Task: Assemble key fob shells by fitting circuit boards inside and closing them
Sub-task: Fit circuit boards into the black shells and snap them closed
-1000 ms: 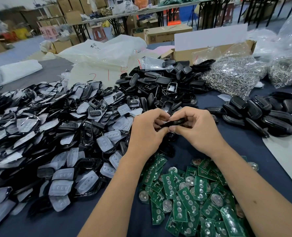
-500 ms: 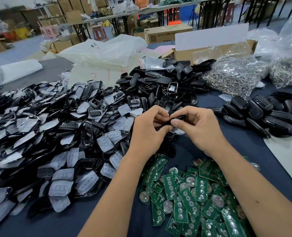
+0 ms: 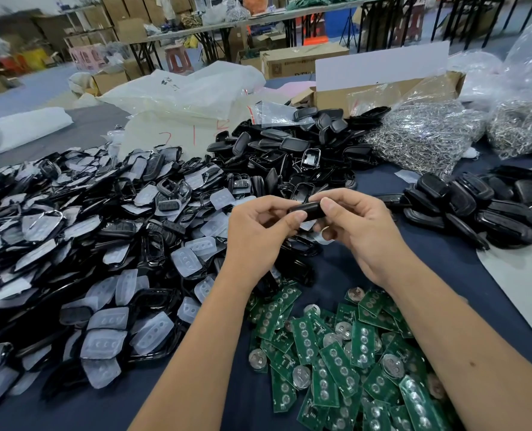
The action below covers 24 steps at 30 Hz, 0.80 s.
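Both hands pinch one black key fob shell (image 3: 309,210) above the heap of green circuit boards (image 3: 345,362).

The shell is glossy black, rounded at its edges and seen nearly edge-on; whether its halves are fully closed cannot be told. Its long axis lies roughly level, running left to right, one end in each hand. The left hand (image 3: 258,231) grips its left end between thumb and curled fingers; the right hand (image 3: 356,231) pinches the right end, thumb on top. It is held in the air, just beyond the circuit boards, clear of the dark blue table cloth (image 3: 445,259).
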Each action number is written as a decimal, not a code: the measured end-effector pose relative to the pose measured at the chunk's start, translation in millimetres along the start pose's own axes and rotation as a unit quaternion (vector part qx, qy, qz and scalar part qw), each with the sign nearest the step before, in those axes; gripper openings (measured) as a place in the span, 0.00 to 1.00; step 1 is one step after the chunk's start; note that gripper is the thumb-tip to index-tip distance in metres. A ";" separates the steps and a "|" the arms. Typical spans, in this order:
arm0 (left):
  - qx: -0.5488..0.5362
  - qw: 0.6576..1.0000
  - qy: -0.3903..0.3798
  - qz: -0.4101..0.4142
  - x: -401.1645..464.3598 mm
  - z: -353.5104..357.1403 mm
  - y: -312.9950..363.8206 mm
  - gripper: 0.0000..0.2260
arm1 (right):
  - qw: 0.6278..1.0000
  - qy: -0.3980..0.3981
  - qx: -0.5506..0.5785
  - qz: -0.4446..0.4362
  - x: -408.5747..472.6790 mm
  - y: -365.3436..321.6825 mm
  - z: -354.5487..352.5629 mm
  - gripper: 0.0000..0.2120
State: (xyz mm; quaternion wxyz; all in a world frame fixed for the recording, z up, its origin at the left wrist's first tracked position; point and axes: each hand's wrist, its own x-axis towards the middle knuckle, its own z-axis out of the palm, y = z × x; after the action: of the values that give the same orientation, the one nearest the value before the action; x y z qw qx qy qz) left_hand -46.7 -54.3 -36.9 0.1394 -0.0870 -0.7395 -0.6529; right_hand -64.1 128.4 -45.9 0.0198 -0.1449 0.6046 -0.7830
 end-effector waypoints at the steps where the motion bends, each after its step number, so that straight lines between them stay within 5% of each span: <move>1: 0.002 1.000 -0.004 0.000 -0.6 0.0 -0.8 0.06 | 1.000 0.005 -0.013 0.001 -0.4 -0.5 -0.1 0.08; 20: 0.001 1.000 -0.022 0.000 -1.3 1.6 -1.7 0.04 | 0.974 0.022 -0.195 -0.115 -2.0 -4.9 2.0 0.11; 24: 0.100 0.994 0.009 0.041 -0.7 -0.4 0.4 0.09 | 0.946 0.025 -0.282 -0.159 -3.0 -5.9 2.9 0.08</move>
State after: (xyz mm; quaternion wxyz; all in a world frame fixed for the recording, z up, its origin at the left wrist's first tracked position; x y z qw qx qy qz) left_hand -45.9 -54.7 -36.7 0.1806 -0.0973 -0.7955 -0.5702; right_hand -59.6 127.9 -40.2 -0.1615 -0.2193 0.7699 -0.5771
